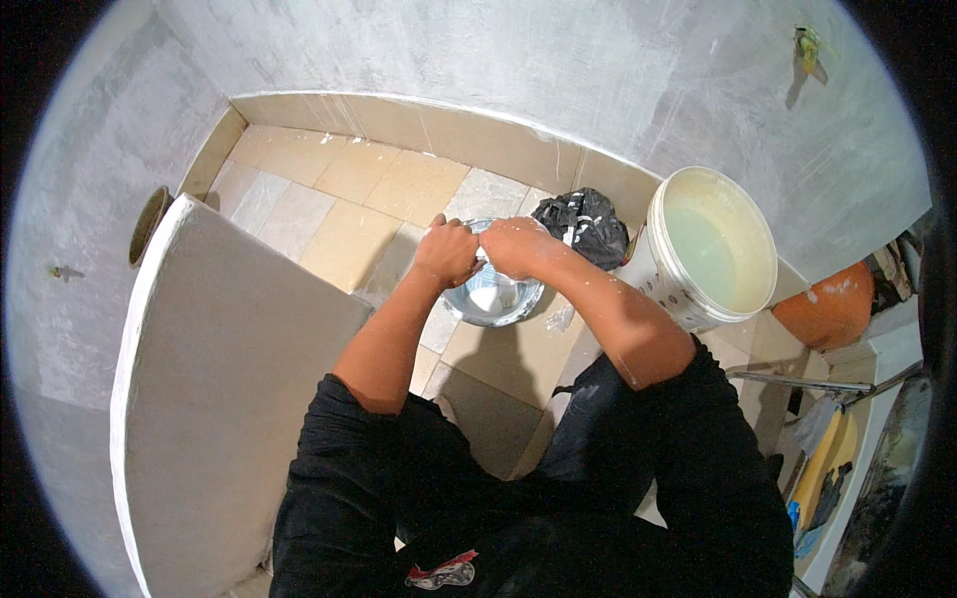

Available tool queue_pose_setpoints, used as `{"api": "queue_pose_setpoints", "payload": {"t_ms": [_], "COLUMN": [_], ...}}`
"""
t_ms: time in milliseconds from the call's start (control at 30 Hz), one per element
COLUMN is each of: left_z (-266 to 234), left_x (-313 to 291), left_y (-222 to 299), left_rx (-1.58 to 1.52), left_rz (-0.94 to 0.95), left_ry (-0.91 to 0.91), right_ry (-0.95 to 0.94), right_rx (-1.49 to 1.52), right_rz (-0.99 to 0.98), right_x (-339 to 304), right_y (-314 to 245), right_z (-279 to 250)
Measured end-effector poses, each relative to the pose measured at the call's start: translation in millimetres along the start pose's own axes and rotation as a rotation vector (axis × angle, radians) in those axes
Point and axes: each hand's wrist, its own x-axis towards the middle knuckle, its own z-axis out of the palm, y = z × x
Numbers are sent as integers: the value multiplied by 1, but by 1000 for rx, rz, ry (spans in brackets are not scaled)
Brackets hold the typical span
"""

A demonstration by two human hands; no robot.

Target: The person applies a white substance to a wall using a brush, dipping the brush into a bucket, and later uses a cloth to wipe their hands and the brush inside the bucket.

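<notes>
Monitoring remotely, I'm seeing left hand [448, 251] and right hand [514, 247] hovering, curled together, over a round silvery-grey basin [495, 318] sitting on beige floor tiles [371, 179]; I'm not making out what they're gripping.

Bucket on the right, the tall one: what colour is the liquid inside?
Pale, milky green liquid in the bucket; best in the head view.

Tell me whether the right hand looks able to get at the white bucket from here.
Probably yes: the white bucket stands to the right of the right hand, its top open. The black bag lies beside it, not over its mouth; the hand would likely first leave the silvery bowl.
</notes>
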Motion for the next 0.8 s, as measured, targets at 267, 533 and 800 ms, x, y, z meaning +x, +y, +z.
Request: {"api": "queue_pose_setpoints", "payload": {"t_ms": [267, 533, 800], "left_z": [6, 2, 7], "left_x": [3, 0, 1], "left_y": [-2, -2, -3], "left_rx": [20, 5, 4], "left_rz": [-19, 11, 1], "left_ry": [4, 33, 59], "right_ry": [-12, -15, 34], "right_rx": [31, 49, 22], "right_rz": [7, 20, -6], "right_x": [-3, 0, 2], "right_y": [-2, -1, 2], "right_z": [-7, -3, 1]}}
